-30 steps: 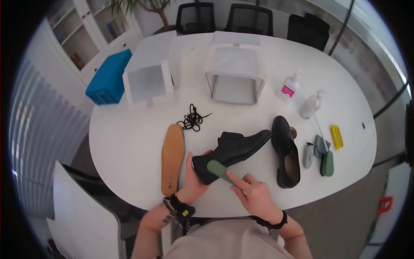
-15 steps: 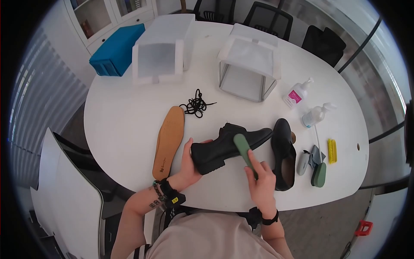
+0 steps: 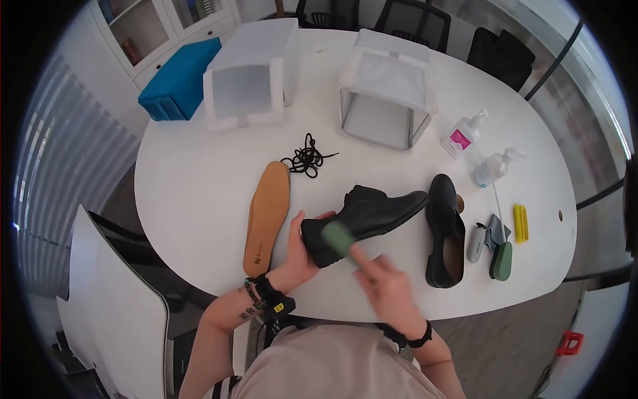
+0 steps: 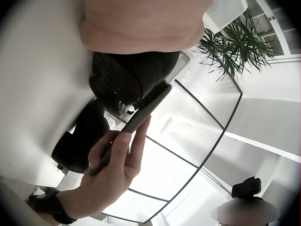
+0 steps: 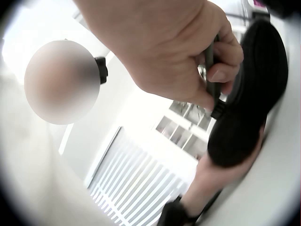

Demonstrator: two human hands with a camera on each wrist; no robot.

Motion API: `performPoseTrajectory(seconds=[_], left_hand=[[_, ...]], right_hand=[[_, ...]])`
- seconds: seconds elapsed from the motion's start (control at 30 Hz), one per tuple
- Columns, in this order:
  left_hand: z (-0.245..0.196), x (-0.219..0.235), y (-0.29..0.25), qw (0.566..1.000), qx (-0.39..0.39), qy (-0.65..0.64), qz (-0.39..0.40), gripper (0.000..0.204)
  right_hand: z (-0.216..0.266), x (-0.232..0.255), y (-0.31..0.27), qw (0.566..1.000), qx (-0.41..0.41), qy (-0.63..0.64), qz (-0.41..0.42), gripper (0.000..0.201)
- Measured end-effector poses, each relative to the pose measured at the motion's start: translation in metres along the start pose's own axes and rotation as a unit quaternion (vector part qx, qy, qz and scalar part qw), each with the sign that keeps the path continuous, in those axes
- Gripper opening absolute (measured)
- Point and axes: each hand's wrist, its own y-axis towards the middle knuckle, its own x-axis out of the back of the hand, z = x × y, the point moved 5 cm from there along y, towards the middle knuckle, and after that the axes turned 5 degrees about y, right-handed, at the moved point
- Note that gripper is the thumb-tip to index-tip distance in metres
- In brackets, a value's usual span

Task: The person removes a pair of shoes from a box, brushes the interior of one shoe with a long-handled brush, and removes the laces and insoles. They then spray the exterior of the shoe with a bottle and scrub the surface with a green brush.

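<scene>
My left hand (image 3: 300,251) grips a black leather shoe (image 3: 379,216) by its heel, the shoe tipped on its side with its toe to the right. My right hand (image 3: 389,286) holds a green-backed brush (image 3: 338,238), blurred in the head view, over the shoe's heel end. Dark bristles (image 4: 153,96) lie against the shoe in the left wrist view. In the right wrist view the shoe's sole (image 5: 263,66) faces the camera. A second black shoe (image 3: 444,229) stands upright on the table, right of the toe.
Tan insoles (image 3: 268,219) and a heap of black laces (image 3: 308,158) lie left and behind. Two clear-fronted boxes and a blue case (image 3: 179,80) stand at the back. On the right are pump bottles (image 3: 463,135), a yellow brush (image 3: 520,223), another green-backed brush (image 3: 503,261) and a grey cloth.
The brush moved from the heel towards the toe, then back left to the heel end. The left hand keeps its hold on the shoe while the head view shifts.
</scene>
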Motion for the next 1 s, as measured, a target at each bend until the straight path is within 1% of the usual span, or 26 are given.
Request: performPoseTrajectory(seconds=[0.07, 0.1, 0.13, 0.2, 0.27, 0.33, 0.37, 0.4, 0.47, 0.5, 0.53, 0.6, 0.63, 0.67, 0.73, 0.77, 0.87, 0.9, 0.93, 1.0], left_hand=[[0.001, -0.002, 0.002, 1.000, -0.002, 0.003, 0.016, 0.084], [0.000, -0.003, 0.002, 1.000, -0.004, 0.007, -0.003, 0.084], [0.000, -0.002, 0.001, 1.000, -0.006, 0.011, -0.022, 0.084], [0.001, -0.002, 0.001, 1.000, -0.002, 0.003, -0.016, 0.085], [0.000, -0.002, 0.003, 1.000, -0.002, -0.004, -0.009, 0.085], [0.001, -0.001, 0.002, 1.000, -0.006, 0.001, -0.007, 0.084], [0.001, -0.002, 0.002, 1.000, -0.006, 0.001, -0.007, 0.084], [0.000, -0.003, 0.002, 1.000, -0.006, -0.001, -0.001, 0.085], [-0.001, -0.004, 0.000, 1.000, -0.008, -0.004, 0.001, 0.087], [-0.001, -0.004, -0.001, 1.000, -0.011, 0.002, 0.000, 0.088], [-0.002, -0.006, 0.000, 1.000, -0.015, 0.009, 0.001, 0.090], [-0.003, -0.008, 0.001, 1.000, -0.013, -0.002, -0.002, 0.091], [-0.002, -0.008, -0.001, 1.000, -0.006, -0.013, -0.007, 0.092], [-0.001, -0.005, -0.001, 1.000, -0.005, -0.010, -0.007, 0.092], [0.001, -0.002, 0.002, 0.999, -0.015, -0.018, 0.026, 0.093], [0.001, -0.004, 0.002, 0.999, -0.016, -0.018, 0.027, 0.093], [-0.001, -0.007, -0.002, 0.999, -0.031, 0.007, 0.008, 0.092], [-0.002, -0.007, -0.001, 1.000, -0.026, 0.009, 0.007, 0.092], [-0.002, -0.008, 0.000, 1.000, -0.023, 0.011, 0.005, 0.091], [-0.001, -0.006, 0.000, 1.000, -0.022, 0.003, 0.004, 0.091]], right_hand=[[0.016, -0.011, -0.006, 0.996, 0.047, 0.018, 0.069, 0.060], [0.006, -0.002, 0.000, 0.998, 0.037, 0.003, 0.049, 0.058], [-0.003, 0.007, 0.008, 0.998, 0.035, 0.003, 0.051, 0.058], [-0.023, 0.032, 0.022, 0.995, -0.068, -0.055, -0.037, 0.058], [-0.021, 0.029, 0.017, 0.995, -0.072, -0.064, -0.032, 0.058], [0.000, 0.000, 0.001, 0.998, 0.030, -0.007, 0.047, 0.057], [0.014, -0.004, -0.003, 0.996, 0.029, 0.012, 0.085, 0.058], [0.010, -0.003, -0.002, 0.996, 0.029, 0.013, 0.085, 0.058], [-0.006, 0.012, 0.007, 1.000, -0.006, -0.011, 0.027, 0.059], [-0.014, 0.024, 0.015, 0.998, -0.052, -0.037, -0.027, 0.059], [-0.016, 0.026, 0.015, 0.998, -0.050, -0.037, -0.027, 0.059], [-0.017, 0.033, 0.017, 0.993, -0.063, -0.077, -0.056, 0.058], [-0.009, 0.021, 0.012, 0.998, -0.048, -0.039, -0.026, 0.059], [-0.001, 0.012, 0.006, 0.998, -0.049, -0.037, -0.028, 0.059], [0.015, -0.009, -0.002, 0.997, 0.014, 0.038, 0.062, 0.058], [0.012, -0.007, 0.000, 0.997, 0.015, 0.037, 0.062, 0.058], [-0.014, 0.022, 0.014, 0.996, -0.067, -0.036, -0.037, 0.058], [-0.021, 0.031, 0.018, 0.993, -0.079, -0.050, -0.069, 0.059], [-0.020, 0.030, 0.017, 0.994, -0.076, -0.052, -0.067, 0.059], [-0.009, 0.016, 0.009, 0.998, -0.038, -0.034, -0.024, 0.061]])
